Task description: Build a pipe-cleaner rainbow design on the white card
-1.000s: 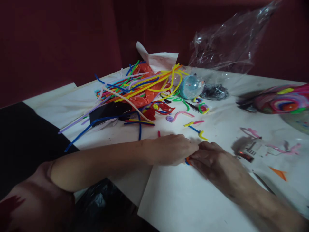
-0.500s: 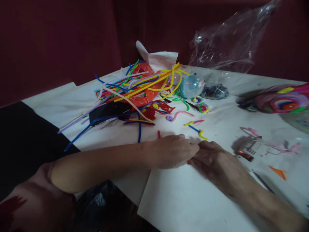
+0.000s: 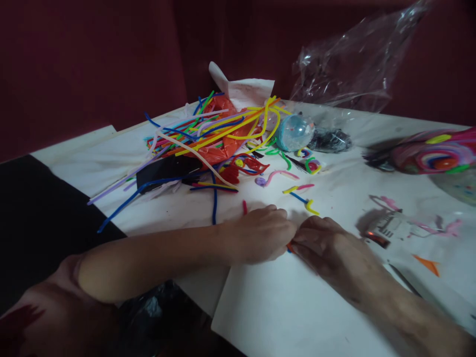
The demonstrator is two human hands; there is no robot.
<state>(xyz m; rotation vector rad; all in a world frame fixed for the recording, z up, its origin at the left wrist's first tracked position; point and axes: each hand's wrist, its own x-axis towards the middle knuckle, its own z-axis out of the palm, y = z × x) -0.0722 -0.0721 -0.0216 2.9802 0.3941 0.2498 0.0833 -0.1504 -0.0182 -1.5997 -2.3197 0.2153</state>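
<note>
Orange and blue, a small strip (image 3: pixel 289 248) peeks out from between the person's two hands, which hide most of it. The right hand (image 3: pixel 327 242) has its grip pinched on this piece, which lies at its fingertips, at nine o'clock from the middle of that hand. The left hand (image 3: pixel 265 236) sits curled just beside it, knuckles up, with the strip at about four o'clock from it; its fingertips are out of sight, so one cannot tell whether its grip is grasping the piece too.

Beneath the hands and out toward six o'clock spreads a white sheet (image 3: pixel 278 307) on the pale table (image 3: pixel 89 168). Measured from where the hands meet, a short red piece (image 3: pixel 244 207) lies near at ten o'clock, and a curved yellow piece (image 3: pixel 311 207) near at one. Farther off, a heap of long coloured strips (image 3: pixel 208 144) fills eleven o'clock, a clear ball (image 3: pixel 295 133) rests at twelve, a colourful rounded object (image 3: pixel 420 153) stands at two, and a labelled packet (image 3: pixel 386 225) lies at three.
</note>
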